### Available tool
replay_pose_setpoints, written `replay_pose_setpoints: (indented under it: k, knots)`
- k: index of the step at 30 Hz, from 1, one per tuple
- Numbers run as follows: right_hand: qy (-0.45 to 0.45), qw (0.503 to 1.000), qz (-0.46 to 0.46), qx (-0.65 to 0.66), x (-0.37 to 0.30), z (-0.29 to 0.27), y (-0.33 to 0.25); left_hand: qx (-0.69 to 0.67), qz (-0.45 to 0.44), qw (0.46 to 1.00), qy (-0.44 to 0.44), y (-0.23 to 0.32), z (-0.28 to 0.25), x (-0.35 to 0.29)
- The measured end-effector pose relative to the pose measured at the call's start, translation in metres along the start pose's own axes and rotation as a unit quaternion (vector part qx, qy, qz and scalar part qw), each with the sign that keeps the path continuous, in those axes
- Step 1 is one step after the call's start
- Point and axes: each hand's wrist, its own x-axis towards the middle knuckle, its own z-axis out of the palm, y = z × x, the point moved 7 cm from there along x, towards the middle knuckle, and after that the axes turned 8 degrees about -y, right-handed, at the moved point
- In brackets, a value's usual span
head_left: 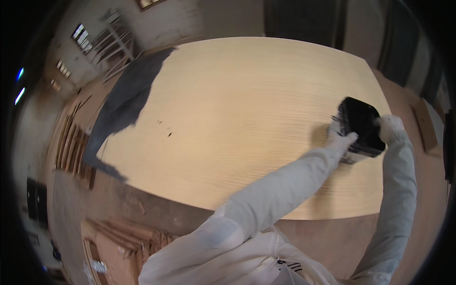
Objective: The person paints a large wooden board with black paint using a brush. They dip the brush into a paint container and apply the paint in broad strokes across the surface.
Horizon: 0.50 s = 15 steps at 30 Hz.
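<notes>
A squarish paint bucket [363, 124], black inside and smeared dark around its rim, is between my hands at the right end of a large pale wood-grained board [228, 109]. My left hand [341, 141] grips its left side, with the thumb over the rim. On the right side my right hand [391, 127] is closed at the rim, its fingertips blurred. Both hands look gloved in white. Dark grey paint [126, 104] covers the board's left end with a ragged edge, and several dark spots [169, 134] lie right of it.
Wooden strips [71, 147] lie on the floor past the board's left end. Stacked brown panels [123, 242] stand near my left side. A metal frame [116, 45] is at the far left wall. Another brown board [424, 124] is on the right.
</notes>
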Motion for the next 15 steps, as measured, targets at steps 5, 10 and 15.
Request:
replay_pose_setpoints:
  k: [5, 10, 15]
  knots:
    - [-0.021, 1.000, 0.004, 0.008, -0.016, -0.012, -0.011, 0.033, -0.067, 0.997, -0.022, -0.011, -0.015, -0.005]
    - [-0.039, 0.993, 0.110, 0.010, -0.041, -0.019, -0.003, 0.188, -0.127, 0.974, -0.001, 0.020, -0.065, -0.065]
    - [0.158, 0.970, 0.174, 0.057, -0.073, -0.097, -0.009, 0.247, -0.039, 0.966, 0.073, 0.041, -0.215, -0.155]
